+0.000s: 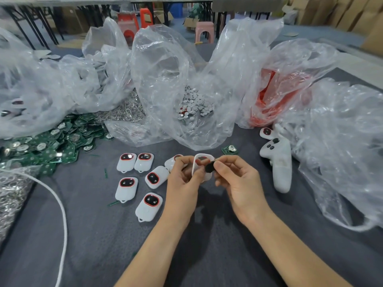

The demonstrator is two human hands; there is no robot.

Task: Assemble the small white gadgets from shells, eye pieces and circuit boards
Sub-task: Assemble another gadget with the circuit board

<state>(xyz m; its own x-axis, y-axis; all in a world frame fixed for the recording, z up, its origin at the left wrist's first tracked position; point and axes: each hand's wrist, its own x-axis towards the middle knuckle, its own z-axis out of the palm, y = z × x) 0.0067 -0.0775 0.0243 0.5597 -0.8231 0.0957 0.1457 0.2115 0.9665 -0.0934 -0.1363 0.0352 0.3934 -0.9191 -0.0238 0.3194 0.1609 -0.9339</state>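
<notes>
Above the grey table (207, 235), left hand (182, 183) grips white shell (204, 162); right hand (238, 179) pinches, seemingly, dark eye piece (209, 168).

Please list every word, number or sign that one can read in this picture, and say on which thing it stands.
No text here can be read.
Green circuit boards: pale marks, too small and blurred to read.
White shell gripped by the left hand, dark eye piece pinched by the right hand: no print shows.
</notes>
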